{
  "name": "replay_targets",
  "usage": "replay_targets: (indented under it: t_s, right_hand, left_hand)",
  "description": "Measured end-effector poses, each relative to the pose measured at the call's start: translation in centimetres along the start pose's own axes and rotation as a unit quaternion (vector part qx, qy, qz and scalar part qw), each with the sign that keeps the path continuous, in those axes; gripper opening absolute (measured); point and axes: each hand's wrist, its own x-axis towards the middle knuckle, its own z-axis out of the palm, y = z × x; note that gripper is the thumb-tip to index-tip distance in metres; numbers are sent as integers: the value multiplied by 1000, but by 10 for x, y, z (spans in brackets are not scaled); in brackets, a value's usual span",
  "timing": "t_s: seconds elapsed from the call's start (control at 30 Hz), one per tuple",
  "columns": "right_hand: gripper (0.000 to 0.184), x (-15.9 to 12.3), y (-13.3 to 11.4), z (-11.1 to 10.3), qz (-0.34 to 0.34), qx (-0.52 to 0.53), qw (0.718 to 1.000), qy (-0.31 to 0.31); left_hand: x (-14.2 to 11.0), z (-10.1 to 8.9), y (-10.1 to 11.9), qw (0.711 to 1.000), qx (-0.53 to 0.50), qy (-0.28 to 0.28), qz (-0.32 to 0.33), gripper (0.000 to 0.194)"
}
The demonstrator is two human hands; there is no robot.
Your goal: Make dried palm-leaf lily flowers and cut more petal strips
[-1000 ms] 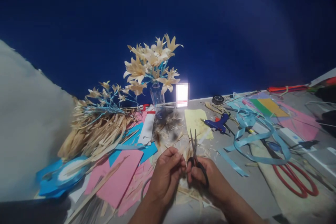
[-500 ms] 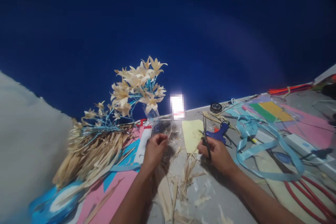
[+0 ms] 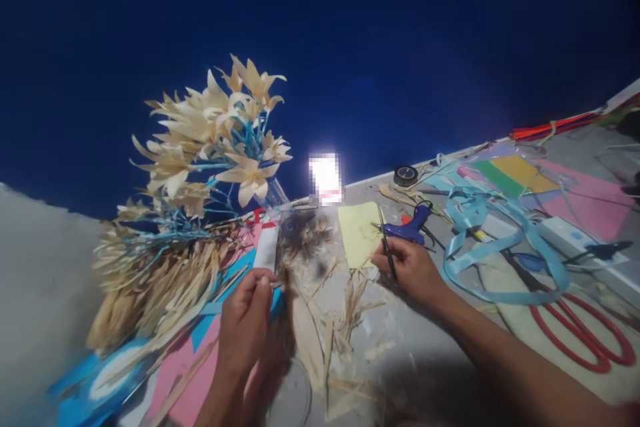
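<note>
Low at centre-left, my left hand has thumb and fingers pinched together; a small pale bit shows at the fingertips, too small to name. My right hand is closed around dark-handled scissors, their blades pointing up and away. Just beyond that hand lie a pale yellow sheet and a blue glue gun. Cream flowers on blue stems stand in a clear container beyond my left hand. Dry husk strips litter the surface between my hands.
At left, a bundle of dried husks lies near a blue ribbon roll and pink paper. On the right are loose light-blue ribbon, a white power strip, red cord and black tape.
My left hand has moved left and nearer to me, away from the flower container. The flowers appear larger and further left. My right hand still holds the scissors, and the whole view has shifted slightly.
</note>
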Motion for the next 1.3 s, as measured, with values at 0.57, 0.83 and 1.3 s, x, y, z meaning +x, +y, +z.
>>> replay_targets:
  t_s: [0.57,0.83,1.3]
  right_hand:
    - [25,-1,24,7,-207,-275,938,-43]
    - [24,3,31,7,-210,-289,933,-47]
    - [24,-8,17,17,-95,-48,984,-144]
  left_hand:
    - [-95,-4,-25,986,141,-79,35,16]
    - [-106,23,-43,889,400,-116,192,17]
    - [-85,13,-36,985,127,-105,50,18]
